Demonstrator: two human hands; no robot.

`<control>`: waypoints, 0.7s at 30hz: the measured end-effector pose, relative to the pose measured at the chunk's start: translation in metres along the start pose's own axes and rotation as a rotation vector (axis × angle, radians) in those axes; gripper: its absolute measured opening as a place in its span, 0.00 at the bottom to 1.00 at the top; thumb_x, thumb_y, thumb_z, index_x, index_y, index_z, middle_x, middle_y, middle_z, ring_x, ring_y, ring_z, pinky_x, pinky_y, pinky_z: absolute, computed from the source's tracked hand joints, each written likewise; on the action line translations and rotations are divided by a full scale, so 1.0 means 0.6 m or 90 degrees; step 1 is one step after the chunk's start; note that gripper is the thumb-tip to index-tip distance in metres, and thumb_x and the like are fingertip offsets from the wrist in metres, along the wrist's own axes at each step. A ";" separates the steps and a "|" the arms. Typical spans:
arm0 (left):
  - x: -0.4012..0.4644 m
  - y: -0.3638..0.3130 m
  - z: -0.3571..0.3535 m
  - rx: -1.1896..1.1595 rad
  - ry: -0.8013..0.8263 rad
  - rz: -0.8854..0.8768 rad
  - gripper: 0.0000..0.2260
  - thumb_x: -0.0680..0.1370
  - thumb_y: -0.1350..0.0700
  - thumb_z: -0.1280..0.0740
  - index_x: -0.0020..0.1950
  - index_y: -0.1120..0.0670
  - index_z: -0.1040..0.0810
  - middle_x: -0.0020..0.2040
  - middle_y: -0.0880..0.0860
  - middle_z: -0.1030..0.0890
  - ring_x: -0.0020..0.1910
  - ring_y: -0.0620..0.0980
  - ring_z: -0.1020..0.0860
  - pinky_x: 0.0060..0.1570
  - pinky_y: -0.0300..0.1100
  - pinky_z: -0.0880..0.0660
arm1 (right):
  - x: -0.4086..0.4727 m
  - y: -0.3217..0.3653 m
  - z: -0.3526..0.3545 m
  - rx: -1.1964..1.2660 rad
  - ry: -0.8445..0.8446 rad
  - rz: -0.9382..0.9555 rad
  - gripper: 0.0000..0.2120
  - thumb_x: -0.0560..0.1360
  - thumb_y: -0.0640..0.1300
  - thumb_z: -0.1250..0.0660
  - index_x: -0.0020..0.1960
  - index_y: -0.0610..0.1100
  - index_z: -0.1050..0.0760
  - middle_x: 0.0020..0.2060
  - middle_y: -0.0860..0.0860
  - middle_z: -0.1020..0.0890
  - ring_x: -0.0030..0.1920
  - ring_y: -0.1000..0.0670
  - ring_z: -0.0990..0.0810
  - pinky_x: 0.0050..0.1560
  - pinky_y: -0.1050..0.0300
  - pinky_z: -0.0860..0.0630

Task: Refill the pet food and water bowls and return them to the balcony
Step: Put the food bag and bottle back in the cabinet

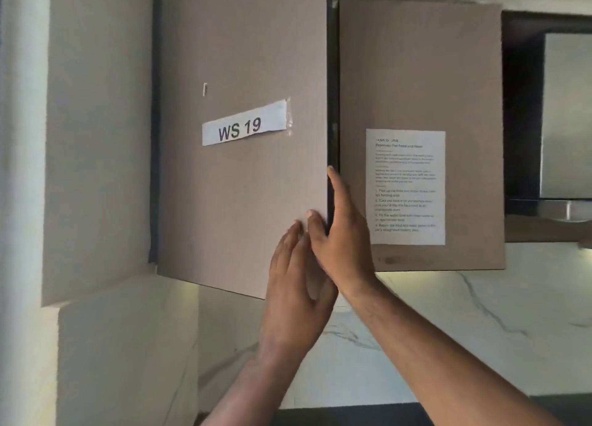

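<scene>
The cabinet door (243, 131) labelled "WS 19" (244, 124) stands ajar. My left hand (296, 294) lies flat against its lower corner; my right hand (339, 233) grips its edge. No bowls in view.

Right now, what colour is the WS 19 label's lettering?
Black on the white paper WS 19 label, head view.

Left cabinet door (243, 131) ajar, blocking the way into the cabinet; only a narrow dark gap (333, 105) along its right edge, partly filled by fingers of the right hand (339, 233); left hand (294, 284) flat against the door's lower corner; right door (419, 131) closed; open room below both doors, before the marble wall (448, 323).
</scene>
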State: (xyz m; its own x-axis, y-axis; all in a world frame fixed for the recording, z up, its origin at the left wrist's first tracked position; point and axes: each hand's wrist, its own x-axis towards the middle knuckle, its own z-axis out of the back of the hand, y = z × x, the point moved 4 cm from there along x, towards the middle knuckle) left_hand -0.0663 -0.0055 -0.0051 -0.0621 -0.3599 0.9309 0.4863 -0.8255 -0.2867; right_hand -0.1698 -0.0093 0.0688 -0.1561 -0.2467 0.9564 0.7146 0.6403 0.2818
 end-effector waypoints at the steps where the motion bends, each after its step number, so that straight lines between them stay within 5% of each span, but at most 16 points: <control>1: 0.004 0.020 -0.009 -0.001 0.006 0.011 0.31 0.80 0.48 0.32 0.82 0.48 0.37 0.83 0.43 0.41 0.83 0.41 0.46 0.81 0.44 0.43 | 0.007 -0.022 -0.001 -0.058 -0.008 0.023 0.33 0.81 0.44 0.30 0.82 0.53 0.39 0.72 0.47 0.25 0.68 0.45 0.22 0.63 0.47 0.20; 4: 0.013 0.084 -0.027 0.043 -0.017 0.022 0.30 0.79 0.44 0.33 0.80 0.50 0.33 0.83 0.49 0.37 0.82 0.47 0.41 0.79 0.50 0.38 | 0.025 -0.075 -0.014 -0.314 -0.031 0.140 0.28 0.81 0.48 0.32 0.80 0.50 0.34 0.79 0.42 0.35 0.74 0.39 0.31 0.66 0.44 0.23; 8: 0.027 0.149 -0.054 0.126 -0.007 0.019 0.31 0.79 0.40 0.37 0.80 0.50 0.33 0.83 0.49 0.36 0.82 0.51 0.40 0.79 0.53 0.37 | 0.039 -0.134 -0.049 -0.482 0.010 0.242 0.23 0.83 0.46 0.36 0.78 0.50 0.30 0.83 0.48 0.38 0.81 0.38 0.38 0.71 0.39 0.29; 21: 0.090 0.266 -0.130 0.239 0.049 0.024 0.33 0.79 0.37 0.40 0.83 0.44 0.41 0.85 0.46 0.44 0.84 0.48 0.48 0.78 0.45 0.49 | 0.094 -0.290 -0.156 -0.495 0.098 0.143 0.32 0.80 0.41 0.35 0.83 0.50 0.39 0.84 0.50 0.42 0.83 0.38 0.45 0.77 0.37 0.37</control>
State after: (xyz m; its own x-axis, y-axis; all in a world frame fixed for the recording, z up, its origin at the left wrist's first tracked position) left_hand -0.0599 -0.1904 -0.0180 -0.0960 -0.4303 0.8976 0.7742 -0.5990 -0.2044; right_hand -0.2391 -0.2029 0.0664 0.1008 -0.3055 0.9468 0.9947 0.0135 -0.1016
